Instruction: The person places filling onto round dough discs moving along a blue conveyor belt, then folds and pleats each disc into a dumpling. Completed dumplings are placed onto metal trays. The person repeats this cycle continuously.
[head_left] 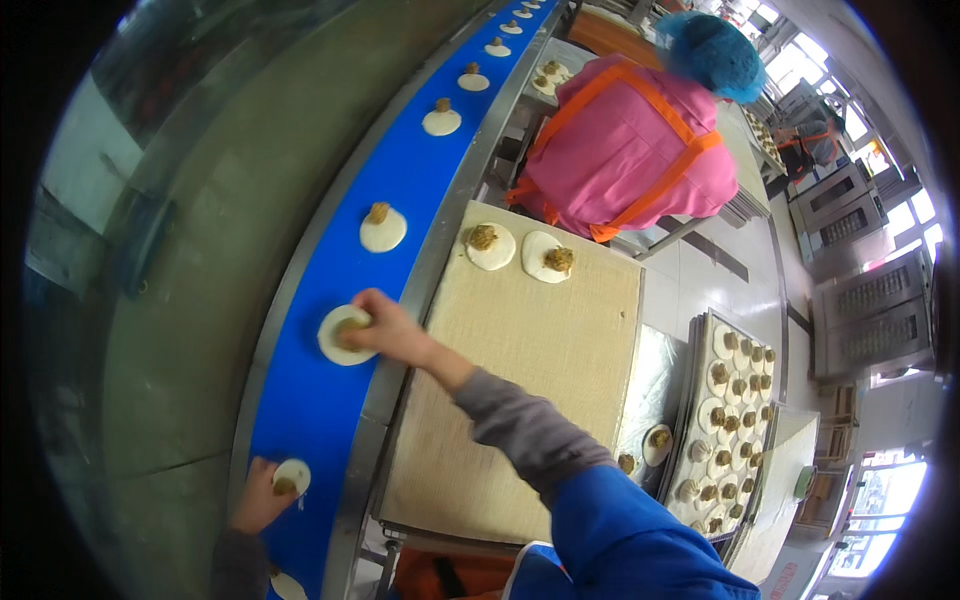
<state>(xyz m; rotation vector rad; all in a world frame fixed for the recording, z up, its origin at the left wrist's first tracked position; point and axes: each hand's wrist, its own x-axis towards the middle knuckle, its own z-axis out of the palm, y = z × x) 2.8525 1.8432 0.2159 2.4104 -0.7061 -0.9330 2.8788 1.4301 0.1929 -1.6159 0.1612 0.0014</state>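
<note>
A blue conveyor belt carries a line of flat white dough rounds, each with a lump of brownish-green filling. My right hand reaches across to a dough round on the belt, its fingers closed at the filling and near edge. Lower on the belt, my left hand has its fingers closed at the edge of a smaller-looking dough round with filling. Beyond my right hand lies another filled dough round. Part of one more dough round shows below my left hand.
Right of the belt, a cloth-covered tray bears two filled dough rounds at its far end. A stacked tray of several filled rounds stands further right. A co-worker in pink and a blue hair cover is close ahead; another person is farther off.
</note>
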